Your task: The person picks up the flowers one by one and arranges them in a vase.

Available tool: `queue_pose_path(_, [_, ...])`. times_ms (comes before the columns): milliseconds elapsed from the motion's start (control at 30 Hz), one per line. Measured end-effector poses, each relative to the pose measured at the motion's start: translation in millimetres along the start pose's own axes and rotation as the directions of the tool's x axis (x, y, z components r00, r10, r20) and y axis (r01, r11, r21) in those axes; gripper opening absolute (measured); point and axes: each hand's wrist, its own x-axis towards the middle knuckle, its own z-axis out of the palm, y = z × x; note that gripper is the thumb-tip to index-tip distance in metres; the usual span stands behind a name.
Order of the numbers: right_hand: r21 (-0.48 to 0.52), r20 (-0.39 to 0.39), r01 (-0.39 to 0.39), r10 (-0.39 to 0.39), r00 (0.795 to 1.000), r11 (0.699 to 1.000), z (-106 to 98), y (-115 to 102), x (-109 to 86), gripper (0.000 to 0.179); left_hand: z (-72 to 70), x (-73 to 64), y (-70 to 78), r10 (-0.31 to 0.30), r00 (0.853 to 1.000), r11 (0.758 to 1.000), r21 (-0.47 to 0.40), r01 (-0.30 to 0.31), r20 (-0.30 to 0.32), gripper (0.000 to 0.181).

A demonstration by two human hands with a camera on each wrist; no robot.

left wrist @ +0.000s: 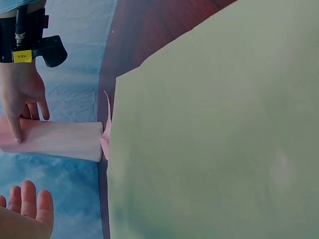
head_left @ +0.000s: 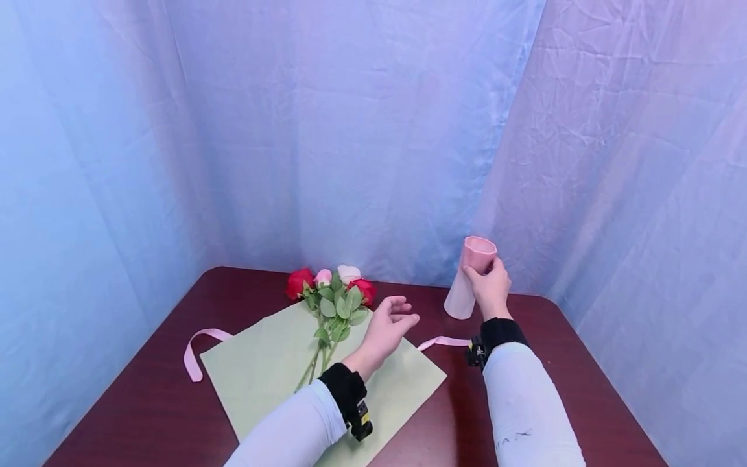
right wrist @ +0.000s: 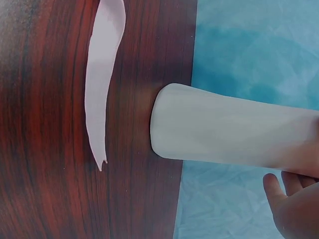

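Fingers of R hand [head_left: 493, 289] clamped on vase [head_left: 460, 298] nr top; L hand [head_left: 385, 326] loosely bent over grn paper [head_left: 265, 353].

Yellow wrist-camera label [left wrist: 22, 56], print too small to read, sleeve marks [head_left: 522, 433] illegible

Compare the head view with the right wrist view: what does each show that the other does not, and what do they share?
Only the head view shows the bunch of flowers, the pale green sheet and the left grip. Only the right wrist view shows the notched tip of the pink ribbon near the vase. Both show the vase, part of the ribbon, the right grip, the dark red tabletop and the blue cloth.
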Motion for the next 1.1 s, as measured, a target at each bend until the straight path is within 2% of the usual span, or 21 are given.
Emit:
queue_pose_path(267, [-0.037,-0.018,0.003,-0.004,1.000,0.999,-2,0,2.7,0.058,0.0,2.5,-0.3,0.013,1.000,1.000,0.021,-0.013,-0.013,0.045])
queue_pose_path(567, [-0.026,-0.057,0.025,-0.027,0.998,0.999,0,5,4.0,0.055,-0.4,3.8,4.8,0.024,1.000,0.999,0.040,-0.024,-0.015,0.044])
queue_pose_path(800, [0.018,-0.071,0.048,-0.047,0.996,0.999,-5,-8,2.1,0.056,-4.5,5.3,9.9,0.036,0.999,0.998,0.051,-0.035,-0.020,0.042])
queue_pose_path(933, [0.017,-0.069,0.083,-0.081,0.994,0.996,-11,-15,1.0,0.057,-8.4,2.7,19.6,0.057,0.998,0.996,0.062,-0.056,-0.007,0.039])
queue_pose_path(1067, [0.029,-0.056,0.109,-0.108,0.993,0.994,-20,-21,-3.5,0.060,-14.7,-1.7,27.2,0.091,0.995,0.992,0.080,-0.094,0.032,0.037])
queue_pose_path(1100, [0.031,-0.054,0.116,-0.115,0.992,0.993,-22,-23,-5.0,0.061,-16.8,-0.6,25.2,0.098,0.994,0.992,0.081,-0.101,0.044,0.038])
